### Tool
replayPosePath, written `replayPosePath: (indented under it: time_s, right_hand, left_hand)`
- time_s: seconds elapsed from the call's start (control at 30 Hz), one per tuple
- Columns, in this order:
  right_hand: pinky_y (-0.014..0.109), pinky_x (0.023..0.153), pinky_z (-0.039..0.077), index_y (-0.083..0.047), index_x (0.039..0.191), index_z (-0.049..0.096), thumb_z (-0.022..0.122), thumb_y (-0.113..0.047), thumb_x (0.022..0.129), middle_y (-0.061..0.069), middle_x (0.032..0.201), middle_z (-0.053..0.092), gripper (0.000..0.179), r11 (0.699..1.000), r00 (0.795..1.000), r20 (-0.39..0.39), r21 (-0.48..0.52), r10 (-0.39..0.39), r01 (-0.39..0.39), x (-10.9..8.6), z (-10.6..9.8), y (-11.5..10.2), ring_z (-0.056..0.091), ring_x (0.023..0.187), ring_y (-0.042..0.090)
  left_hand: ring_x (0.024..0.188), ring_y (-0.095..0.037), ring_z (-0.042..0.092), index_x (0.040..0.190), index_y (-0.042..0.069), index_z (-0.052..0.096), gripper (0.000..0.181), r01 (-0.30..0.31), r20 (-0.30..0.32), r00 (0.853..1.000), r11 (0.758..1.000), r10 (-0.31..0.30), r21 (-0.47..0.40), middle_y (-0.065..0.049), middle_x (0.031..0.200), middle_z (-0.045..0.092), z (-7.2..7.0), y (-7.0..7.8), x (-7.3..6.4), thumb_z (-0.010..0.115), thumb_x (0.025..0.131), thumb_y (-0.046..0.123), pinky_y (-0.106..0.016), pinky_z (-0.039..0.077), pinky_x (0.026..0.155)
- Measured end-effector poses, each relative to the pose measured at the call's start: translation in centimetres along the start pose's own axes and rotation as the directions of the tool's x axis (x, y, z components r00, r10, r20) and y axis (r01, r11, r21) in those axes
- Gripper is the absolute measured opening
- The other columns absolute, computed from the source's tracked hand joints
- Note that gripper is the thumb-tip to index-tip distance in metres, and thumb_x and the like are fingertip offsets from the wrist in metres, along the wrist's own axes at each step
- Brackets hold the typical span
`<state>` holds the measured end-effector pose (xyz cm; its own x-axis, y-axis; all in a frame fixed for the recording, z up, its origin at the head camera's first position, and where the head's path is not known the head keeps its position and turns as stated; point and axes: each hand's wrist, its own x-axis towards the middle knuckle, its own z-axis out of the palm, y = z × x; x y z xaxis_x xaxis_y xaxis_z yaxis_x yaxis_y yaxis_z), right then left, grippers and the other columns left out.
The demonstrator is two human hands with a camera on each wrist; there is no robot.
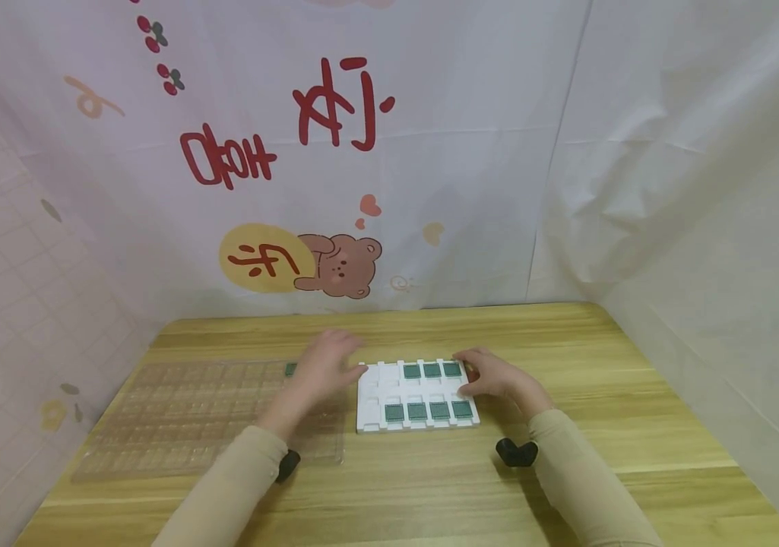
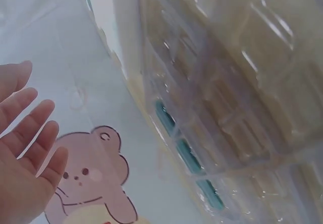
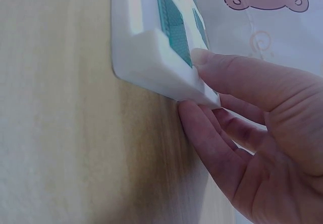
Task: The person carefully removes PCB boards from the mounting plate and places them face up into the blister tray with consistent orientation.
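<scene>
A white tray (image 1: pixel 370 395) with two rows of pockets lies on the table, several square green chips (image 1: pixel 417 411) seated in it. At its right end my right hand (image 1: pixel 495 377) grips the edge. In the right wrist view the thumb (image 3: pixel 222 67) lies on the top rim beside a chip, with the fingers against the side and lower edge. My left hand (image 1: pixel 324 365), blurred, hovers between this tray and a clear plastic tray (image 1: pixel 191 418). Its fingers are extended and hold nothing in the left wrist view. Green chips (image 2: pixel 189 156) sit in a row of the clear tray.
The wooden table (image 1: pixel 430 494) runs back to a white printed curtain (image 1: pixel 464 190). More curtain hangs at both sides. A black wrist mount (image 1: pixel 517 453) sits by the right sleeve, another (image 1: pixel 287 466) by the left.
</scene>
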<state>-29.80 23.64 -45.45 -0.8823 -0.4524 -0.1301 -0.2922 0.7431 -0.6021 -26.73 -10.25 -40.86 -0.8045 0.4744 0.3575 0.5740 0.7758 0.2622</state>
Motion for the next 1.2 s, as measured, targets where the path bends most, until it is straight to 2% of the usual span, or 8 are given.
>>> replayPosePath:
  time_s: [0.17, 0.47, 0.67, 1.0, 1.2]
  right_hand:
    - [0.044, 0.092, 0.046, 0.002, 0.141, 0.048, 0.08, -0.014, 0.082, 0.021, 0.132, 0.047, 0.07, 1.0, 1.0, -0.001, 0.002, -0.002, 0.002, 0.0, 0.0, 0.0, 0.053, 0.101, 0.026]
    - [0.044, 0.093, 0.045, 0.002, 0.141, 0.048, 0.081, -0.014, 0.081, 0.02, 0.131, 0.048, 0.07, 1.0, 1.0, -0.004, -0.004, -0.005, 0.005, 0.1, 0.0, 0.1, 0.052, 0.102, 0.026]
    - [0.047, 0.094, 0.045, 0.003, 0.141, 0.048, 0.081, -0.014, 0.081, 0.022, 0.131, 0.048, 0.07, 1.0, 1.0, -0.003, -0.008, -0.011, 0.011, 0.0, -0.1, 0.1, 0.052, 0.103, 0.028]
    - [0.046, 0.093, 0.044, 0.003, 0.141, 0.048, 0.08, -0.014, 0.081, 0.021, 0.13, 0.048, 0.07, 1.0, 1.0, -0.004, -0.01, -0.009, 0.009, 0.0, -0.1, 0.0, 0.051, 0.102, 0.027]
    - [0.045, 0.092, 0.044, 0.002, 0.142, 0.048, 0.08, -0.014, 0.082, 0.019, 0.129, 0.049, 0.07, 1.0, 1.0, -0.006, -0.014, -0.003, 0.003, 0.1, -0.1, 0.0, 0.052, 0.101, 0.026]
  left_hand:
    - [0.118, -0.03, 0.054, 0.119, 0.009, 0.069, 0.039, -0.033, 0.014, 0.999, 0.999, 0.033, 0.023, -0.009, 0.121, 0.066, 0.0, 0.9, -0.3, 0.078, 0.085, 0.025, -0.048, 0.043, 0.101]
    - [0.113, -0.029, 0.057, 0.117, 0.01, 0.069, 0.04, -0.141, -0.027, 0.989, 0.988, 0.143, 0.056, -0.006, 0.117, 0.066, 0.0, 2.3, -1.0, 0.08, 0.083, 0.026, -0.049, 0.045, 0.097]
    - [0.113, -0.027, 0.057, 0.118, 0.011, 0.069, 0.041, -0.171, -0.004, 0.985, 0.984, 0.172, 0.056, -0.005, 0.116, 0.066, 0.2, 3.2, -1.3, 0.081, 0.082, 0.027, -0.047, 0.045, 0.097]
    - [0.113, -0.028, 0.056, 0.119, 0.009, 0.069, 0.043, -0.125, 0.07, 0.99, 0.992, 0.126, -0.016, -0.007, 0.117, 0.065, 1.0, 4.3, -1.5, 0.081, 0.082, 0.028, -0.049, 0.043, 0.098]
    - [0.113, -0.027, 0.056, 0.119, 0.01, 0.069, 0.044, -0.11, 0.117, 0.987, 0.994, 0.109, 0.002, -0.006, 0.117, 0.066, 1.6, 5.1, -1.4, 0.081, 0.082, 0.03, -0.046, 0.044, 0.097]
